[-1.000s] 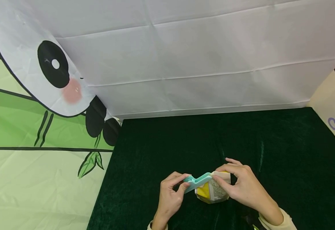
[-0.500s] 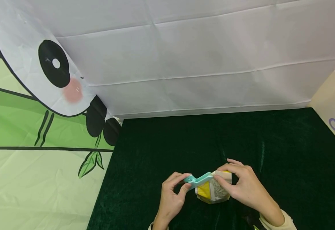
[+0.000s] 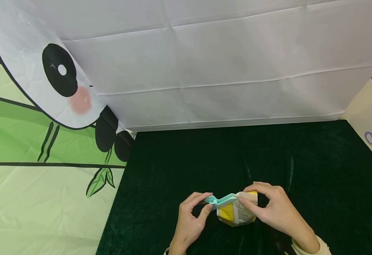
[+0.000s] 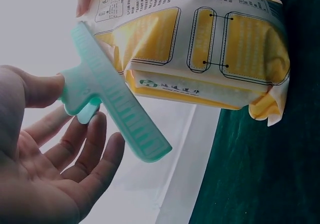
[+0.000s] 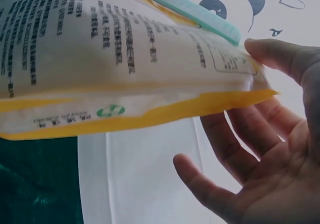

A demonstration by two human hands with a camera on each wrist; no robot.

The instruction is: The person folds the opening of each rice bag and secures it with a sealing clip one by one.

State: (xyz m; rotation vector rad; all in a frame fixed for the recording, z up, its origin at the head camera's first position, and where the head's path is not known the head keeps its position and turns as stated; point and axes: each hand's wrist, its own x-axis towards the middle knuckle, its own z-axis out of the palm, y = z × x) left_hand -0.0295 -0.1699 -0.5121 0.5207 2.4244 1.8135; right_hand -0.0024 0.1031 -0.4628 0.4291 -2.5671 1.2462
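Note:
A white and yellow printed plastic bag (image 3: 241,213) is held up over the near part of the dark green cloth. Across its upper edge lies a mint-green bag clip (image 3: 222,202). My left hand (image 3: 190,221) pinches the clip's handle between thumb and fingers, as the left wrist view also shows, where the clip (image 4: 125,107) slants beside the bag (image 4: 202,44). With thumb and fingers, my right hand (image 3: 275,207) pinches the bag's top right corner, close to the clip's tip. How far the clip's jaws grip the bag, I cannot tell.
Dark green cloth (image 3: 186,159) covers the table. Behind it hangs a creased white sheet (image 3: 230,71); a panda-print sheet (image 3: 45,141) is at the left, a cream panel (image 3: 369,117) at the right. A small dark object (image 3: 280,244) lies near my right sleeve, partly cut off.
My right hand has shifted slightly right and down, and its raised outer finger has come down behind the others. The clip's right end has dipped a little. My left hand is almost still.

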